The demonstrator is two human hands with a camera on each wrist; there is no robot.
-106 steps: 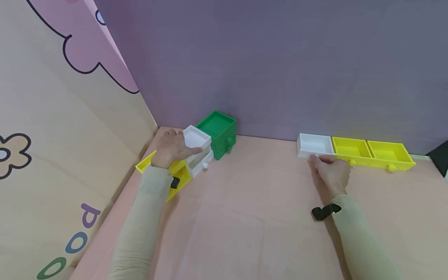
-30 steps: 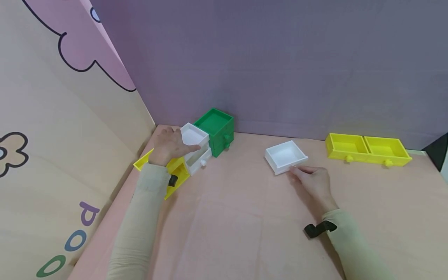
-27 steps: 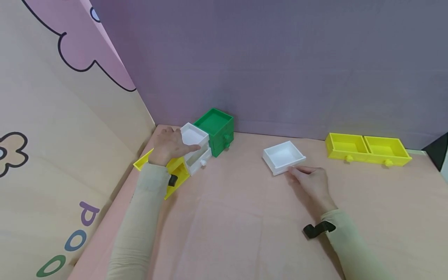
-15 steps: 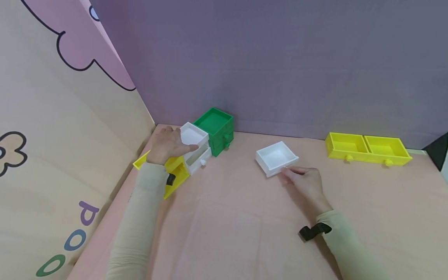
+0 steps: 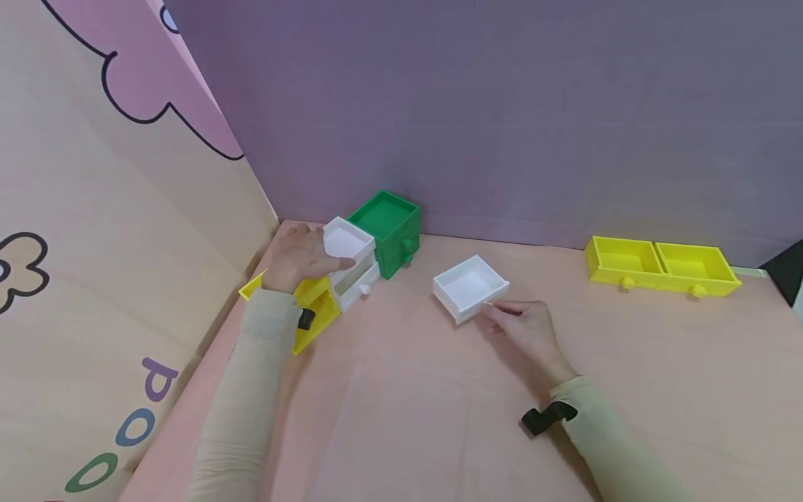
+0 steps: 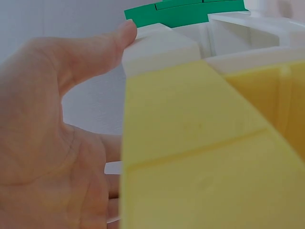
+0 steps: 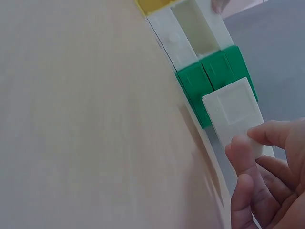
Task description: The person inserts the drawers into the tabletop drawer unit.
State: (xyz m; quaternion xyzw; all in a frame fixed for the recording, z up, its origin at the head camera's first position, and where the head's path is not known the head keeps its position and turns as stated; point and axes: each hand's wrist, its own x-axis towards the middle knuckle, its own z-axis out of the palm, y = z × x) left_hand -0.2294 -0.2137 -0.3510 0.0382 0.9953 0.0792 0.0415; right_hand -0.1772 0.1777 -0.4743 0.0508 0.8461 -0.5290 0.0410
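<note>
My right hand (image 5: 523, 335) pinches the knob of a small white drawer (image 5: 470, 282) between thumb and fingertips. The drawer is tilted, close over the table; its front panel shows in the right wrist view. My left hand (image 5: 295, 258) rests across a joined row of little cabinets, thumb stretched onto the white cabinet (image 5: 347, 239), fingertips partly hidden behind. This cabinet has an open upper slot above a drawer with a white knob (image 5: 364, 289). A yellow cabinet (image 5: 323, 307) with an open slot stands nearer me, partly under the hand. The green cabinet (image 5: 385, 216) at the far end has its drawers in.
Two yellow drawers (image 5: 698, 263) with round knobs sit side by side at the back right, against the purple-grey wall (image 5: 502, 125). The pink tabletop (image 5: 401, 397) meets a patterned panel (image 5: 125, 230) on the left. Something black (image 5: 787, 279) stands at the right edge.
My right hand has carried the white drawer away from beside the yellow drawers, leftward toward the cabinets, turning it on the way. The left hand stays where it was.
</note>
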